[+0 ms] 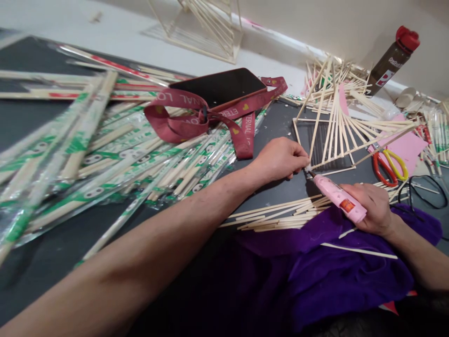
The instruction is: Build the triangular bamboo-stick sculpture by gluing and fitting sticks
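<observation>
My left hand pinches the near left corner of a stick frame, built of thin wooden sticks with several fanned across it. In my right hand is a pink hot glue gun. Its dark nozzle points at that same corner, close to my left fingertips; whether it touches the wood I cannot tell. Loose sticks lie just below the glue gun, partly over a purple cloth. My left fingers hide the corner joint itself.
Wrapped chopsticks are heaped at left. Beyond my left hand lie a black phone and a red lanyard. Scissors, pink paper and a black cord are at right. A bottle and another stick frame stand behind.
</observation>
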A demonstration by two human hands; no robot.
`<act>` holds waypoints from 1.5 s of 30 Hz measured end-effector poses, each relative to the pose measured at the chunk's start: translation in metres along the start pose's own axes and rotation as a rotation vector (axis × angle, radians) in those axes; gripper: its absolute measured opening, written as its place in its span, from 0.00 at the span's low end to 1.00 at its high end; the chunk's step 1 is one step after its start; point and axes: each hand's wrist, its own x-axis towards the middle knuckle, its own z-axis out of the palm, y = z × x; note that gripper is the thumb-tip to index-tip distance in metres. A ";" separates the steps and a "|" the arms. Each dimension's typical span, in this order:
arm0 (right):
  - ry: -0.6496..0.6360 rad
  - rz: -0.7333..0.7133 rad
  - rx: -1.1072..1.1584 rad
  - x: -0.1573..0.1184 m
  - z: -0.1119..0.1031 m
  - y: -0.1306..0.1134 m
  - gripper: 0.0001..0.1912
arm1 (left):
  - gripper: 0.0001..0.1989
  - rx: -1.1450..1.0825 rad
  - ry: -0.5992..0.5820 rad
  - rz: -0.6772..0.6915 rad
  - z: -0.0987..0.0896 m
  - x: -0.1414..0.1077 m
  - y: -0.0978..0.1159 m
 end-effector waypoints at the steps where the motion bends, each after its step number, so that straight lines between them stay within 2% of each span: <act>1: -0.007 0.002 -0.006 0.000 0.000 0.000 0.21 | 0.08 0.004 0.002 0.000 0.000 0.000 0.000; 14: -0.070 0.007 -0.030 0.001 0.000 0.000 0.17 | 0.08 0.055 0.011 0.005 -0.001 -0.001 0.003; 31: -0.013 -0.008 -0.061 -0.001 0.001 0.000 0.18 | 0.06 -0.072 0.037 -0.027 0.002 -0.001 0.003; 36: 0.007 -0.019 -0.046 0.000 0.001 0.000 0.20 | 0.06 -0.119 0.049 -0.016 0.005 -0.001 0.004; 45: 0.050 -0.041 0.019 0.002 -0.003 -0.002 0.19 | 0.06 -0.122 0.047 0.018 0.009 0.003 0.008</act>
